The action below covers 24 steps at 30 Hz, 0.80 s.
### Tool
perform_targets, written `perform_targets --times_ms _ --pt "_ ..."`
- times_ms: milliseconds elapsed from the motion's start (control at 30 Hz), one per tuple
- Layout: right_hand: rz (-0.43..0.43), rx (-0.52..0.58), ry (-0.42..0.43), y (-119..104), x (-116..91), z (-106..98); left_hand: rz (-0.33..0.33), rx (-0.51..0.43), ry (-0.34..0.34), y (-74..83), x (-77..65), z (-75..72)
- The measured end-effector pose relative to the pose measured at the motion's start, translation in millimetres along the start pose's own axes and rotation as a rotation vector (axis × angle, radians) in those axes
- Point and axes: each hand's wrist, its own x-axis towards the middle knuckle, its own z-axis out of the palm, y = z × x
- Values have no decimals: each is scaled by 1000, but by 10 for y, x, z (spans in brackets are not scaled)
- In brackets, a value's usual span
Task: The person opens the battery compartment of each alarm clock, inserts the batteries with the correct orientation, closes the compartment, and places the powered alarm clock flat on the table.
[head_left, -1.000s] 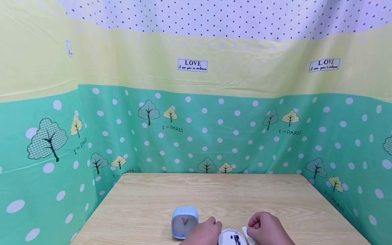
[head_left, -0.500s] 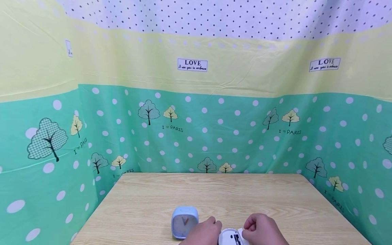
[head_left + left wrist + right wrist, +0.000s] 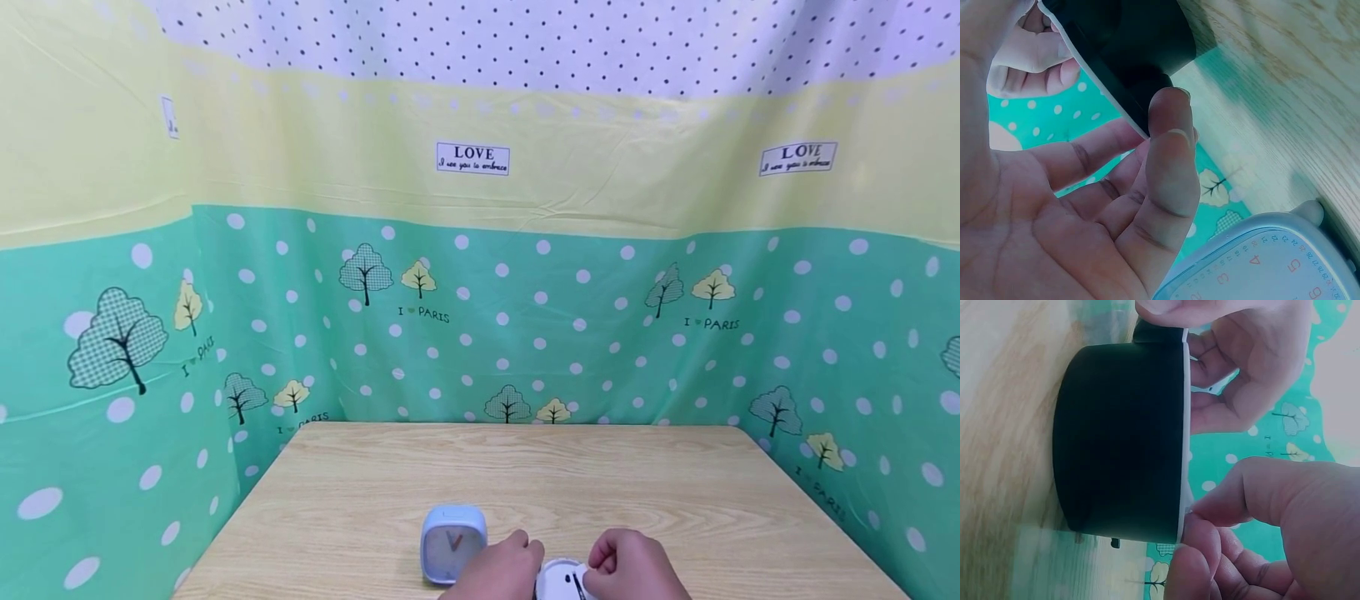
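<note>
A round device [image 3: 555, 580] with a white back and a dark battery slot lies at the front edge of the head view. Both wrist views show its black body [image 3: 1122, 437] low over the table. My left hand [image 3: 501, 572] grips it from the left, thumb [image 3: 1171, 150] on the black side and fingers at the white rim. On the right, my right hand [image 3: 632, 568] pinches a white battery cover [image 3: 1189, 501] at the rim between thumb and forefinger. The fingers hide most of that cover, and the slot is partly hidden in the head view.
A pale blue desk clock [image 3: 454, 545] stands upright just left of my left hand. The wooden table [image 3: 375, 467] reaches back to a green and yellow curtain [image 3: 450, 333] that hangs behind it and along both sides.
My right hand has moved left, bringing the white battery cover from beside the device onto its back, over part of the slot. The left hand and the blue clock have stayed put.
</note>
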Motion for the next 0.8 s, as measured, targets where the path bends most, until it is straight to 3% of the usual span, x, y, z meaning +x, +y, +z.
perform_targets --times_ms 800 --pt "21 -29 -30 -20 -5 65 -4 -6 -1 -3 2 -6"
